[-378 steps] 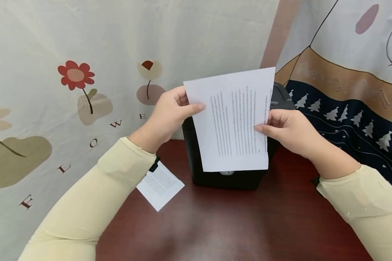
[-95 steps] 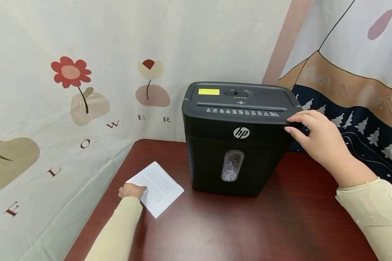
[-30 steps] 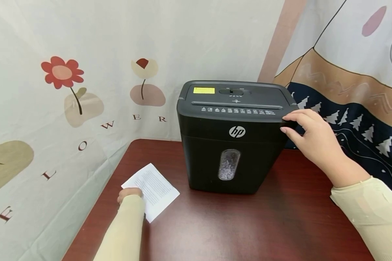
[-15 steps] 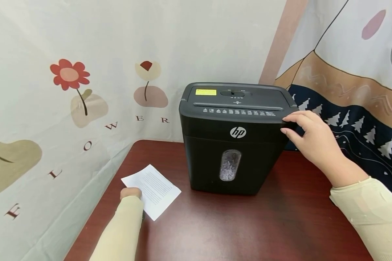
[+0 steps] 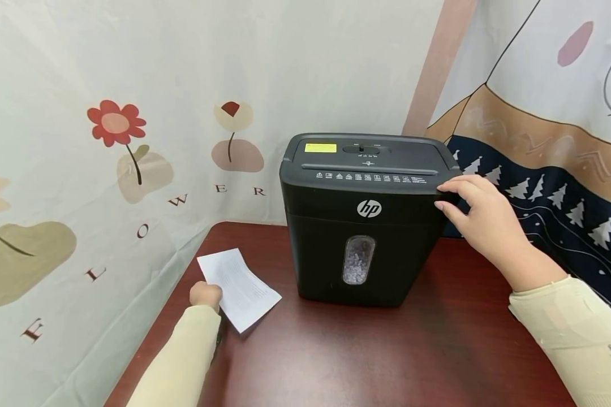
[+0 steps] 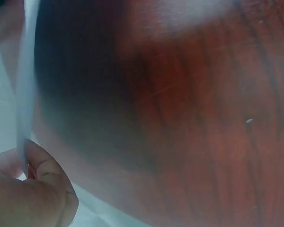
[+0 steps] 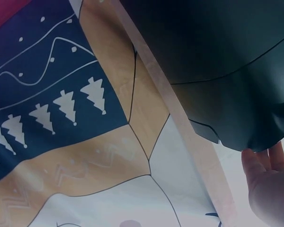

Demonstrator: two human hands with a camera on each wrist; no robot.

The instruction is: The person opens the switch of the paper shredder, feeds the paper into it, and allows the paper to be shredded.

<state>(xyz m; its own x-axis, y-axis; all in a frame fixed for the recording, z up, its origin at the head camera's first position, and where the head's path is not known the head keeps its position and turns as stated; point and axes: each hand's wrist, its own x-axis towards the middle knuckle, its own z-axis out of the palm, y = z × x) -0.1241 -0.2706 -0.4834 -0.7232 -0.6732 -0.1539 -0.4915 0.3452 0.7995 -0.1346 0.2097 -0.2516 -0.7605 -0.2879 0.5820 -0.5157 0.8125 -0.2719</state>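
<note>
My left hand (image 5: 205,295) pinches the left edge of a white printed sheet of paper (image 5: 244,291) at the left of the table. The sheet bends and stands partly off the wood, its near corner just above a shadow. In the left wrist view the paper (image 6: 26,85) appears almost edge-on between thumb and bent fingers. A black HP paper shredder (image 5: 315,254) stands upright at the back, with paper bits behind its window (image 5: 358,260). On its right front top edge rest the fingertips of my right hand (image 5: 483,217), thumb against the front, fingers lightly bent.
The dark red wooden table (image 5: 366,356) has a rounded back left corner. A printed curtain (image 5: 183,68) hangs close behind the shredder and along the left side. A dark tree-patterned cloth (image 5: 550,198) hangs at the right.
Earlier both hands held another sheet before the shredder; that sheet is no longer visible. My left hand went to the small sheet and has raised it slightly. The right hand stays on the shredder.
</note>
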